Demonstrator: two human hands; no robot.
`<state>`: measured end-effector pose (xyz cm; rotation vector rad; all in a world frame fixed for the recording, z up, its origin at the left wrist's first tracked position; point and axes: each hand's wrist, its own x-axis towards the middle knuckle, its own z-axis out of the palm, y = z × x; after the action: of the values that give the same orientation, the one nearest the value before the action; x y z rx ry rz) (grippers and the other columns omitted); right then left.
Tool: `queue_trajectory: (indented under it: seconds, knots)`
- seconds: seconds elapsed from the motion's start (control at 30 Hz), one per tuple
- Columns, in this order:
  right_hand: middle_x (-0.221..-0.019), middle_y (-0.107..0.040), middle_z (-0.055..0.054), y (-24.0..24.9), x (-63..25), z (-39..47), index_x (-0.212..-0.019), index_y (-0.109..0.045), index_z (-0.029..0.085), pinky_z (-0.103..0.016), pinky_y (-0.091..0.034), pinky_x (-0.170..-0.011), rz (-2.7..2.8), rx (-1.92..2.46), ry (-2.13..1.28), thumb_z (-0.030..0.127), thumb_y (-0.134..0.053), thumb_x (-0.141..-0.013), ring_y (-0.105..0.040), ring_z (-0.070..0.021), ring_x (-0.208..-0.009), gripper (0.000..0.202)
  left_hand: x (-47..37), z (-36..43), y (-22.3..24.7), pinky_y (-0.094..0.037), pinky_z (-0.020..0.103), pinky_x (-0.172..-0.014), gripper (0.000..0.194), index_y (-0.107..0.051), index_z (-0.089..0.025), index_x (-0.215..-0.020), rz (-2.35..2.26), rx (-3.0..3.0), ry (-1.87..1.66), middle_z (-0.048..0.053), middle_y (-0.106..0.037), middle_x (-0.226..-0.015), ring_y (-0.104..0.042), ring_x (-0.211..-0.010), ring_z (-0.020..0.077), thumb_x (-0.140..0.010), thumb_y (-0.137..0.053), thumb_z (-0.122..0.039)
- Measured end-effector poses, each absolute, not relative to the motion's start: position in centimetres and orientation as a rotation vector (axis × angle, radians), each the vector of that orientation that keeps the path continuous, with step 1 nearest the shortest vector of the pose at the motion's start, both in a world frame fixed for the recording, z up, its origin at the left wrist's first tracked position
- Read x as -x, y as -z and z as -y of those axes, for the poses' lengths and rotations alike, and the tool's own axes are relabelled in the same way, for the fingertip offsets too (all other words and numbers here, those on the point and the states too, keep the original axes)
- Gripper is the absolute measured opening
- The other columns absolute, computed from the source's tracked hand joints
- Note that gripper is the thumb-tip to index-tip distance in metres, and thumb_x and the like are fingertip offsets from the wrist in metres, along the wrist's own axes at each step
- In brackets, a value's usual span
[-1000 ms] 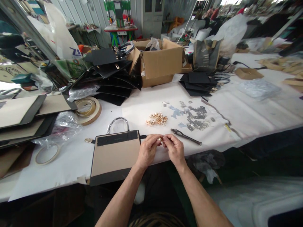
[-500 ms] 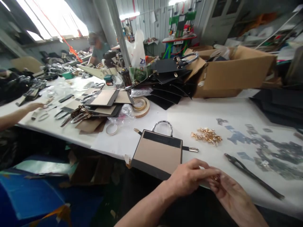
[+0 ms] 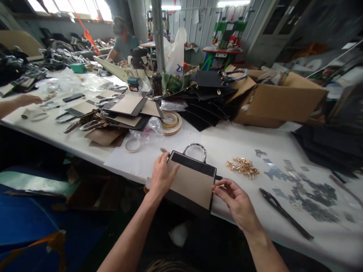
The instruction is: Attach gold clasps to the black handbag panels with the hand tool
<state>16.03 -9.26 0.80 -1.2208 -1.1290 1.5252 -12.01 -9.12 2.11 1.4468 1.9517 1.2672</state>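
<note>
An unfinished handbag (image 3: 193, 181), black with a beige panel and a wrapped looped handle, lies at the table's front edge. My left hand (image 3: 162, 174) grips its left side, thumb over the beige panel and fingers along the edge. Beside the bag's right edge, my right hand (image 3: 236, 200) pinches a small gold metal fitting (image 3: 219, 186) between thumb and fingers. The right side strap is partly hidden behind that hand. A heap of gold fittings (image 3: 243, 167) lies beyond it, and a black strap-like tool (image 3: 285, 212) rests to the right.
Flat dark pieces (image 3: 314, 196) are scattered at right. A cardboard box (image 3: 286, 100) and stacked black panels (image 3: 202, 111) stand behind. Tape rolls (image 3: 171, 124) and more bag parts (image 3: 124, 109) lie left. A co-worker's hand (image 3: 27, 100) is at far left; another person (image 3: 124, 41) sits farther back.
My hands, close together right of the bag before, have separated. The left has moved left onto the bag's left edge; the right has come to its right edge with the gold fitting.
</note>
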Motion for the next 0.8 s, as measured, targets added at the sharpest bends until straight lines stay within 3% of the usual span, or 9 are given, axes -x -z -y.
queue_trajectory:
  seconds: [0.1,0.17,0.3,0.43,0.53,0.67,0.73,0.8]
  knots:
    - [-0.098,-0.077,-0.007,0.8,-15.1,9.0,-0.099,-0.070,0.022,-0.033,-0.061,-0.083,1.188,1.251,-1.502,0.047,-0.092,-0.071,-0.072,-0.0231,-0.092,0.044,13.9,8.1,-1.6,-0.049,0.052,-0.105,0.066,-0.062,-0.018,-0.134,-1.956,-1.287,-1.069,0.018,-0.068,-0.127,-0.065,-0.119,0.0361,-0.078,-0.083,-0.045]
    - [-0.100,-0.077,-0.007,1.5,-14.8,9.0,-0.100,-0.070,0.022,-0.033,-0.061,-0.085,1.211,1.256,-1.474,0.048,-0.092,-0.072,-0.072,-0.0229,-0.093,0.043,14.2,7.7,-1.5,-0.050,0.052,-0.103,0.064,-0.065,-0.018,-0.126,-1.912,-1.233,-1.022,0.016,-0.072,-0.119,-0.067,-0.115,0.0369,-0.072,-0.087,-0.043]
    - [-0.099,-0.077,-0.007,1.6,-15.3,9.4,-0.101,-0.070,0.022,-0.035,-0.060,-0.086,1.202,1.298,-1.416,0.048,-0.091,-0.073,-0.072,-0.0242,-0.094,0.044,13.6,8.1,-2.1,-0.057,0.043,-0.090,0.054,-0.065,-0.018,-0.111,-1.667,-1.009,-1.110,0.011,-0.075,-0.108,-0.071,-0.102,0.0315,-0.066,-0.089,-0.034]
    - [-0.095,-0.077,-0.006,1.1,-16.3,9.6,-0.101,-0.070,0.021,-0.033,-0.060,-0.082,1.213,1.312,-1.407,0.048,-0.090,-0.073,-0.072,-0.0227,-0.090,0.044,12.7,9.6,-3.2,-0.059,0.036,-0.073,0.051,-0.062,-0.018,-0.115,-1.189,-0.728,-1.054,0.006,-0.076,-0.097,-0.073,-0.083,0.0254,-0.071,-0.085,-0.031]
    - [-0.095,-0.076,-0.006,0.6,-16.9,9.6,-0.104,-0.071,0.021,-0.031,-0.060,-0.081,1.209,1.283,-1.397,0.045,-0.091,-0.074,-0.072,-0.0214,-0.088,0.043,11.8,10.4,-3.9,-0.059,0.034,-0.076,0.056,-0.061,-0.019,-0.121,-1.060,-0.724,-1.118,0.006,-0.076,-0.102,-0.073,-0.087,0.0247,-0.071,-0.084,-0.026]
    - [-0.104,-0.077,-0.005,-0.6,-17.4,9.2,-0.114,-0.072,0.024,-0.031,-0.060,-0.088,1.180,1.237,-1.339,0.041,-0.089,-0.077,-0.073,-0.0207,-0.095,0.045,10.2,10.8,-4.5,-0.058,0.036,-0.089,0.073,-0.054,-0.023,-0.136,-0.990,-0.766,-1.286,0.008,-0.070,-0.127,-0.069,-0.107,0.0276,-0.070,-0.085,-0.022]
    - [-0.105,-0.078,-0.005,-1.4,-17.2,8.6,-0.112,-0.074,0.025,-0.031,-0.060,-0.089,1.211,1.212,-1.272,0.039,-0.089,-0.077,-0.073,-0.0197,-0.095,0.040,9.5,10.9,-4.4,-0.055,0.035,-0.094,0.084,-0.048,-0.026,-0.145,-0.972,-0.766,-1.301,0.008,-0.066,-0.135,-0.067,-0.114,0.0278,-0.070,-0.085,-0.020]
    - [-0.103,-0.078,-0.004,-2.1,-16.8,7.9,-0.107,-0.076,0.026,-0.029,-0.060,-0.086,1.279,1.194,-1.175,0.037,-0.089,-0.078,-0.073,-0.0182,-0.092,0.033,8.9,11.1,-3.9,-0.054,0.034,-0.093,0.087,-0.046,-0.027,-0.149,-0.958,-0.756,-1.249,0.007,-0.068,-0.131,-0.067,-0.112,0.0271,-0.072,-0.084,-0.019]
